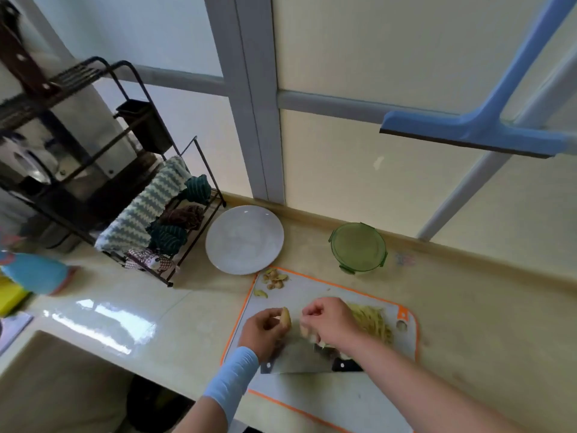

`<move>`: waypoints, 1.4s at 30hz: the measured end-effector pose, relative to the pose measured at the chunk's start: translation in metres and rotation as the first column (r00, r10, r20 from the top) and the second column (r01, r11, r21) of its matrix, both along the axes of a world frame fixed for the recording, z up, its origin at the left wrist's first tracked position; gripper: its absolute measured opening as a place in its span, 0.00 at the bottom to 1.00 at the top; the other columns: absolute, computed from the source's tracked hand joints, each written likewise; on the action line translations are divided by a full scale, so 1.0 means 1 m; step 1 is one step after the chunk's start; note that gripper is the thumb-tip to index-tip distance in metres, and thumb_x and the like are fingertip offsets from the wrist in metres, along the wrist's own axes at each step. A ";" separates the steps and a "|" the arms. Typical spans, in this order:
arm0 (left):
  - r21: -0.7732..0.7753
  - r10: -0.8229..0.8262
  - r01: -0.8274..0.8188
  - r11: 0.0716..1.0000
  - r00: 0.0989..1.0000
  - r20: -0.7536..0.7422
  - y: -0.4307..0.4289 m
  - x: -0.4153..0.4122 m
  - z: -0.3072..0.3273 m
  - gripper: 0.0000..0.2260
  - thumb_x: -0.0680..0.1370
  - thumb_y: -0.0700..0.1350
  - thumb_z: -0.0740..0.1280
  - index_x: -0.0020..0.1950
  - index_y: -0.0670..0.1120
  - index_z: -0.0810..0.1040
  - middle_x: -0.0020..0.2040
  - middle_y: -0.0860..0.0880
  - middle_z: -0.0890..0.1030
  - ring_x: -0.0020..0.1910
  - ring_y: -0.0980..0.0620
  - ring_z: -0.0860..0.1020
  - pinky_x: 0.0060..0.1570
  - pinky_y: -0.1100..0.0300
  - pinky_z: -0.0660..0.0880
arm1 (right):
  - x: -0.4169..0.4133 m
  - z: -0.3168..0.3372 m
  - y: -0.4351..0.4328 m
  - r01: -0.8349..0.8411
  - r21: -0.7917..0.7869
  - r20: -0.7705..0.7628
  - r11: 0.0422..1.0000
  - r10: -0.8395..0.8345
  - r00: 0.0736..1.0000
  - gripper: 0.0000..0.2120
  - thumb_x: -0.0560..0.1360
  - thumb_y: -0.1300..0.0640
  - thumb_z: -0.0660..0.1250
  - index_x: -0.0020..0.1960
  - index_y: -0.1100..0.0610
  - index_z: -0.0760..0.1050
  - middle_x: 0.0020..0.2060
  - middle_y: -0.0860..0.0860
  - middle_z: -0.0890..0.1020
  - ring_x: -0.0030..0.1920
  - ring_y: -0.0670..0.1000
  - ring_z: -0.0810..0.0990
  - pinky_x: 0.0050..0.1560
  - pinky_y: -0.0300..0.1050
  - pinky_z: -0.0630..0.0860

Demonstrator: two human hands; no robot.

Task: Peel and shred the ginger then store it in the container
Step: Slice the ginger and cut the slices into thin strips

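- On the beige countertop [468, 307], near its front edge, lies a white plastic cutting board with an orange rim [312, 292]; both hands work over its middle.
- Left hand [265, 331], with a light-blue sleeve cuff [231, 378] at the wrist: fingers curled, pinching a yellowish peeled ginger chunk [286, 318] held upright at the fingertips.
- Right hand [331, 323], just beside the left: knuckles up, fingers curled down around pale ginger pieces [307, 333] that show under the fingertips.
- Steel cleaver with a black handle [293, 362] lies flat on the board below both hands, no hand on it.
- Heap of shredded yellow ginger strips [373, 321] sits on the board, right of the right hand and partly hidden by it.
- Brownish ginger peelings [274, 280] are gathered at the board's far left corner.
- Round green transparent container with its clip lid on [358, 247] stands on the counter beyond the board, apart from it.
- Round white plate [245, 239] lies left of the container, near the board's far corner.
- Black wire rack hung with folded cloths [175, 220] stands further left.
- Blue squeegee [468, 129] leans against the wall panels.
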State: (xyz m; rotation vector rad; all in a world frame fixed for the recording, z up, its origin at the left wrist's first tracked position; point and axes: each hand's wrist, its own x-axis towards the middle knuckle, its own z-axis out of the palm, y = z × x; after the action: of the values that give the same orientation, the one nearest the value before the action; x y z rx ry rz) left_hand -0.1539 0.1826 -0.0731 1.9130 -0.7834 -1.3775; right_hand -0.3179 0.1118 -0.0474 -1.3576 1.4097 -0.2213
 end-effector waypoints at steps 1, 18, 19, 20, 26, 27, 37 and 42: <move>0.012 0.041 -0.040 0.999 0.996 -0.076 0.008 0.000 0.002 0.07 0.75 0.39 0.73 0.51 0.48 0.84 0.40 0.48 0.86 0.37 0.49 0.81 0.48 0.49 0.80 | 0.008 -0.002 0.011 0.028 0.080 0.023 0.996 -0.029 0.999 0.03 0.72 0.59 0.74 0.41 0.55 0.80 0.29 0.51 0.81 0.28 0.53 0.78 0.24 0.39 0.69; -0.030 0.083 -0.100 0.994 0.927 -0.365 0.065 0.030 -0.007 0.04 0.75 0.37 0.73 0.44 0.36 0.83 0.37 0.40 0.80 0.36 0.46 0.78 0.51 0.46 0.81 | 0.034 -0.014 0.067 0.052 0.038 -0.030 0.998 -0.051 0.998 0.03 0.75 0.59 0.70 0.47 0.56 0.82 0.34 0.53 0.84 0.28 0.50 0.79 0.27 0.42 0.74; -0.031 0.098 -0.116 0.993 0.934 -0.344 0.064 0.031 -0.009 0.06 0.77 0.39 0.72 0.42 0.37 0.82 0.36 0.41 0.79 0.34 0.47 0.76 0.51 0.46 0.81 | 0.024 -0.018 0.061 0.012 -0.084 -0.151 0.996 -0.025 0.988 0.04 0.75 0.58 0.69 0.49 0.53 0.83 0.38 0.50 0.84 0.34 0.50 0.81 0.34 0.43 0.77; -0.027 0.109 -0.125 0.992 0.937 -0.332 0.064 0.030 -0.011 0.08 0.78 0.41 0.71 0.40 0.38 0.81 0.35 0.41 0.78 0.34 0.47 0.75 0.49 0.47 0.82 | 0.012 -0.020 0.054 -0.073 -0.184 -0.307 0.980 0.013 0.952 0.07 0.75 0.58 0.68 0.50 0.50 0.82 0.44 0.47 0.83 0.42 0.49 0.82 0.43 0.43 0.78; 0.028 0.105 -0.101 0.994 0.960 -0.259 0.050 0.030 -0.013 0.09 0.79 0.46 0.69 0.41 0.43 0.78 0.34 0.42 0.78 0.32 0.47 0.75 0.37 0.55 0.77 | -0.033 -0.033 0.026 -0.472 -0.137 -0.648 0.871 0.282 0.708 0.12 0.73 0.47 0.70 0.56 0.44 0.80 0.54 0.45 0.77 0.54 0.50 0.79 0.49 0.42 0.74; 0.029 0.091 -0.086 0.996 0.967 -0.237 0.046 0.029 -0.013 0.09 0.79 0.45 0.69 0.41 0.43 0.78 0.34 0.42 0.79 0.31 0.47 0.75 0.35 0.56 0.75 | -0.033 -0.034 0.024 -0.484 -0.154 -0.639 0.861 0.287 0.714 0.10 0.74 0.47 0.70 0.55 0.45 0.81 0.53 0.45 0.78 0.53 0.50 0.79 0.48 0.43 0.74; 0.023 0.159 -0.157 0.987 0.982 -0.099 0.026 0.032 -0.008 0.01 0.78 0.40 0.70 0.48 0.43 0.81 0.34 0.49 0.81 0.27 0.58 0.76 0.28 0.66 0.72 | -0.020 -0.038 0.010 -0.481 -0.287 -0.624 0.828 0.220 0.750 0.12 0.75 0.45 0.66 0.55 0.47 0.78 0.53 0.45 0.78 0.52 0.52 0.79 0.49 0.45 0.75; 0.021 0.161 -0.160 0.987 0.985 -0.070 0.025 0.039 -0.009 0.02 0.78 0.41 0.69 0.48 0.45 0.81 0.33 0.50 0.81 0.28 0.57 0.75 0.28 0.67 0.72 | -0.014 -0.043 0.011 -0.349 -0.206 -0.523 0.914 0.198 0.829 0.03 0.71 0.51 0.70 0.41 0.49 0.80 0.42 0.43 0.81 0.47 0.50 0.81 0.43 0.42 0.74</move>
State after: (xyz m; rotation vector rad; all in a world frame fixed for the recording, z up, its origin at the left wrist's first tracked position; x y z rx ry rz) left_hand -0.1150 0.2078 -0.0822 1.8834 -0.5731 -1.3479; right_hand -0.3320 0.1227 -0.0907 -1.9507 1.6112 0.1306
